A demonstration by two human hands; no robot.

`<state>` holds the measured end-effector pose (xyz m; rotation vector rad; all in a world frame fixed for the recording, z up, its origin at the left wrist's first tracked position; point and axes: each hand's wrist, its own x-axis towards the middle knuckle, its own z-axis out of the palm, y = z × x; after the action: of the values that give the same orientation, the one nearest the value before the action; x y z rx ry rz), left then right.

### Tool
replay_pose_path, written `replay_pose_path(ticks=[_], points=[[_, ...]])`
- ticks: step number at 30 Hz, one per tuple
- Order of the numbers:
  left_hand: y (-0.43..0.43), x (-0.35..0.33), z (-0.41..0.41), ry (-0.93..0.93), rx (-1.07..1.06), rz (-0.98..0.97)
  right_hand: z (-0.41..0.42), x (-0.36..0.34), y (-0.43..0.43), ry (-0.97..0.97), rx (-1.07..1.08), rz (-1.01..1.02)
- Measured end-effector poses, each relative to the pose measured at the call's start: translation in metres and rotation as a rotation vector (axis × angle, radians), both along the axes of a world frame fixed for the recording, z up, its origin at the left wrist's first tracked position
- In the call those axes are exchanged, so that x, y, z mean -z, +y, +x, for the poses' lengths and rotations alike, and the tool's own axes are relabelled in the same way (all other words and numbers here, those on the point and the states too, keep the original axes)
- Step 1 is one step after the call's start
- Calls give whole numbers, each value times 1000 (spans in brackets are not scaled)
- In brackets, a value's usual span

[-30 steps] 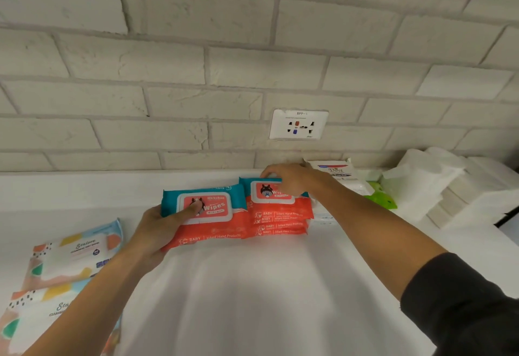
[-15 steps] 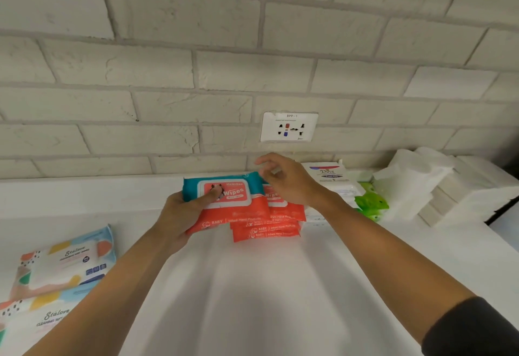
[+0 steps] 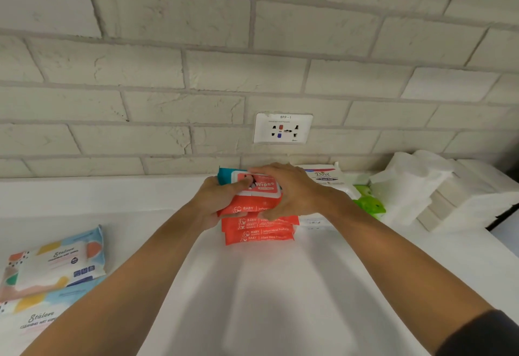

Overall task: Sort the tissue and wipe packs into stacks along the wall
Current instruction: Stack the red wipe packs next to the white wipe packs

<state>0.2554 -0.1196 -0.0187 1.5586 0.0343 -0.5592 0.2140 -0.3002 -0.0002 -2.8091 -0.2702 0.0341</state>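
A stack of red and teal baby wipes packs (image 3: 259,229) stands by the wall under the socket. Its top pack (image 3: 254,197) sits slightly askew on the others. My left hand (image 3: 216,201) grips that pack's left end, thumb on its lid. My right hand (image 3: 292,190) lies over its right side with fingers curled round the edge. A white Dove wipes pack (image 3: 323,180) lies just right of the stack. Two pastel Stalore wipes packs (image 3: 56,265) lie at the near left of the white counter (image 3: 266,299).
A green-lidded pack (image 3: 369,205) sits right of the Dove pack. White tissue packs and folded paper (image 3: 438,190) are piled at the far right against the brick wall. A wall socket (image 3: 282,128) is above the stack.
My left hand carried a baby wipes pack rightward and set it on top of the red stack. My right hand came down onto it. The view shifted closer.
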Motion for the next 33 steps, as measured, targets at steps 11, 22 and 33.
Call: replay_pose_path(ticks=[11, 22, 33], points=[[-6, 18, 13, -245, -44, 371, 16, 11, -6, 52, -13, -129], [-4, 33, 11, -321, -75, 445, 12, 21, -4, 39, 21, -30], [23, 28, -5, -335, -124, 483, -19, 13, 15, -81, 48, 12]])
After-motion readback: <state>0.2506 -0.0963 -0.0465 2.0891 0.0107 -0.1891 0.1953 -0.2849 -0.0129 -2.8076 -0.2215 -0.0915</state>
